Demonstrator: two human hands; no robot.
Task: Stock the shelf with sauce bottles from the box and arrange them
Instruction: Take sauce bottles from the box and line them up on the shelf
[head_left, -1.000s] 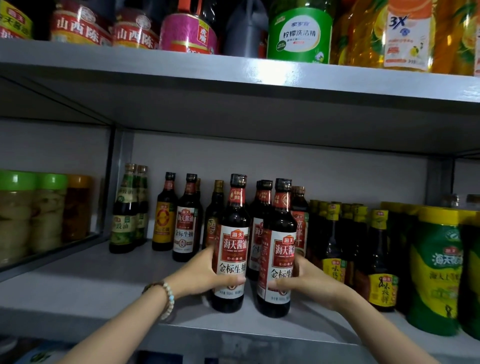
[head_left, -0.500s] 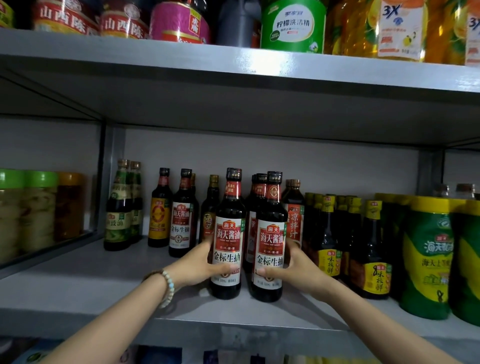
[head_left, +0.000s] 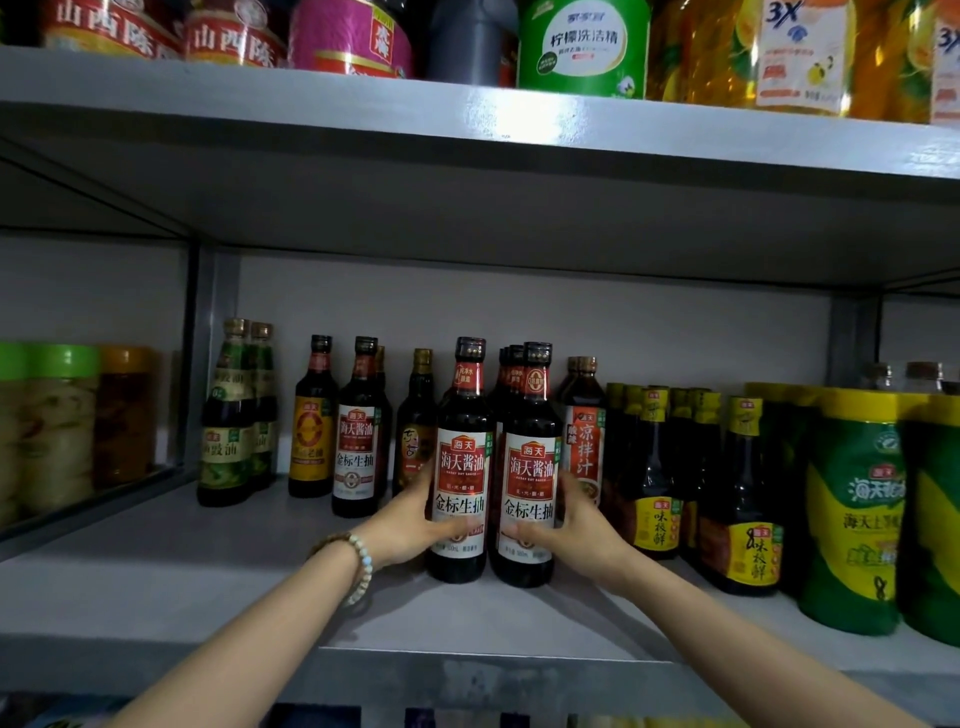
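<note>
On the middle shelf (head_left: 156, 571), two sauce bottles (head_left: 460, 467) stood upright side by side, the left hand (head_left: 405, 525) and right hand (head_left: 582, 525) each holding one, fingers (head_left: 422, 483) curled round its label; pushing both back squarely, labels forward, seemed advisable.

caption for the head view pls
Left hand grips left soy bottle, right hand grips right soy bottle, upright on shelf.

L wrist (head_left: 340, 569): beaded bracelet (head_left: 367, 564), pale & brown beads; forearms (head_left: 249, 639) bare
</note>
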